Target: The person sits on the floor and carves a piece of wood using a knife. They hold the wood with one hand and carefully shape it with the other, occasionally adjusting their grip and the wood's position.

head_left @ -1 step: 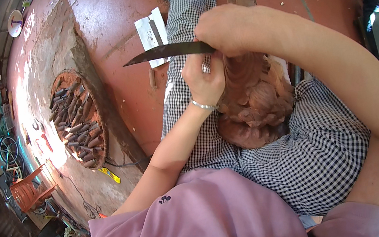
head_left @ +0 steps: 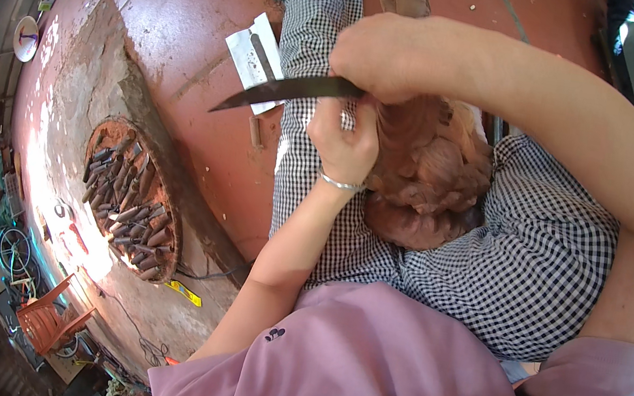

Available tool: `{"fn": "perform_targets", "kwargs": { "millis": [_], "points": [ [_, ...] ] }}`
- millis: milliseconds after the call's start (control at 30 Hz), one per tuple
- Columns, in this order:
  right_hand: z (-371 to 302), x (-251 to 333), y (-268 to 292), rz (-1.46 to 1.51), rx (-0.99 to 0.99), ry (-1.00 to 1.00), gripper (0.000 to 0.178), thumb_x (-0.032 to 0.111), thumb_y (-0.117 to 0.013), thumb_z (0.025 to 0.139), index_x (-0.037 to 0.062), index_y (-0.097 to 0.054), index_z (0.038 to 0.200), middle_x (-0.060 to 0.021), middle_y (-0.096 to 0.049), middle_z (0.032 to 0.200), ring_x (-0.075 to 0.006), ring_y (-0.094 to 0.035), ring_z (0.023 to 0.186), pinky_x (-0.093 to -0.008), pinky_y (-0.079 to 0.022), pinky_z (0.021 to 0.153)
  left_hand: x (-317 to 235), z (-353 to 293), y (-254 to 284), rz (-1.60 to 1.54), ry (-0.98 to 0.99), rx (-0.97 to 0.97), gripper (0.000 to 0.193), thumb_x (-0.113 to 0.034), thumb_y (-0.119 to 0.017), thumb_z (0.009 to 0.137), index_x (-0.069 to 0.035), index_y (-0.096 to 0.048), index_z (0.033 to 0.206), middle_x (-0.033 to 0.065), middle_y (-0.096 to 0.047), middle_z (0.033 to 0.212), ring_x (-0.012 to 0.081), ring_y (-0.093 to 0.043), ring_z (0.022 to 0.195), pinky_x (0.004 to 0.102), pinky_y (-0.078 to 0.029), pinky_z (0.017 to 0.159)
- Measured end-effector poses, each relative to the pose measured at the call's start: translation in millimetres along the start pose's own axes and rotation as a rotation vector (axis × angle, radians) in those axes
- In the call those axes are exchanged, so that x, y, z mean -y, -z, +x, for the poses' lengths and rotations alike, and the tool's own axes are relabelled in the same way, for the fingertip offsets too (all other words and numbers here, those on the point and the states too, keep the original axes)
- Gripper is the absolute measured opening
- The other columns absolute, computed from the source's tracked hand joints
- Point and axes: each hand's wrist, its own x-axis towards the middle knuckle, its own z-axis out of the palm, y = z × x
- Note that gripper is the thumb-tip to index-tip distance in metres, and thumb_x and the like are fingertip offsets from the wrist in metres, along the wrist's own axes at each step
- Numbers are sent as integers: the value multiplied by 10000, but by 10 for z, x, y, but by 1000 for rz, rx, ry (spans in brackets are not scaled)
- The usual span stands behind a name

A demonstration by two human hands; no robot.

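Observation:
A dark-brown carved wooden sculpture point(head_left: 440, 171) with rounded, deeply cut shapes rests between my legs on checked trousers. My right hand point(head_left: 375, 55) is closed at the near end of a knife point(head_left: 284, 90), whose handle is hidden in the fist. Its long, dark, curved blade points left, across my left hand's fingers. My left hand point(head_left: 345, 138), with a ring and a silver bracelet, is curled just below the blade at the carving's left side. Its fingertips are hidden, so I cannot tell what they grip. Part of the carving is covered by my right hand and forearm.
On the left, a round tray point(head_left: 179, 214) full of small carving tools sits on a large wooden slab point(head_left: 192, 319). White paper point(head_left: 252, 57) with a dark strip on it lies on the red tiled floor point(head_left: 194, 32). An orange chair point(head_left: 48, 322) stands lower left.
Both hands and the knife have shifted slightly down and to the right. The blade is tilted a little differently. The carving stays almost in place.

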Motion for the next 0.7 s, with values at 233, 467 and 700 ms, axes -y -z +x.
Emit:
{"fn": "perform_targets", "kwargs": {
  "millis": [233,467,700],
  "points": [
    [54,-7,5,-4,-25,-57,117,86,-706,699,72,-724,814,-96,-705,838,-280,-695,849,-397,-566,702,30,-1,-11,-90,150,79,196,37,-605,877,55,-546,1063,94,-636,933,165,-604,868,291,-478,815],
    [48,12,81,21,-79,-66,121,103,-697,720,58,-727,829,-125,-708,853,-301,-697,847,-403,-566,702,125,-12,-60,-135,348,19,234,-44,-672,883,42,-547,1062,75,-628,956,140,-584,885,277,-465,826],
    [27,30,43,-2,42,-73,137,85,-722,690,41,-720,819,-143,-705,848,-318,-693,864,-402,-569,713,-40,-55,-5,-88,151,31,133,-19,-641,846,33,-586,956,145,-643,792,242,-632,731,339,-480,686]
  ]
}}
